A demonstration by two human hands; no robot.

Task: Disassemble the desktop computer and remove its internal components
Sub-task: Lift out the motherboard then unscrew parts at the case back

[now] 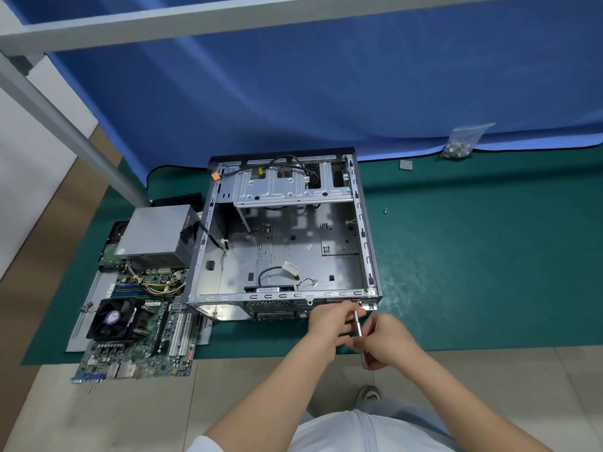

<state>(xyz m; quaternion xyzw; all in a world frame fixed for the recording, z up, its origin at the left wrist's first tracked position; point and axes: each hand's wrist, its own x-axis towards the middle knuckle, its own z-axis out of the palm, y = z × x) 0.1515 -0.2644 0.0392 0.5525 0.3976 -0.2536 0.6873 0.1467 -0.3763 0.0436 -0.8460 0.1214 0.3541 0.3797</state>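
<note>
The open grey computer case (367,223) lies on its side on a green mat (473,256), its motherboard bay bare. A black rear fan (270,289) with loose wires sits at its near wall. A silver screwdriver (359,327) points at the case's near right corner. My right hand (388,342) grips the screwdriver's handle. Fingers of my left hand (329,321) pinch its shaft near the tip. Left of the case lie the removed motherboard (143,340) with its cooler fan and the grey power supply (153,236).
A loose screw (385,210) lies on the mat right of the case. A plastic bag of screws (458,143) and a small grey square (405,165) lie near the blue partition behind. A grey metal post (65,125) stands at the left. Tiled floor borders the mat's front.
</note>
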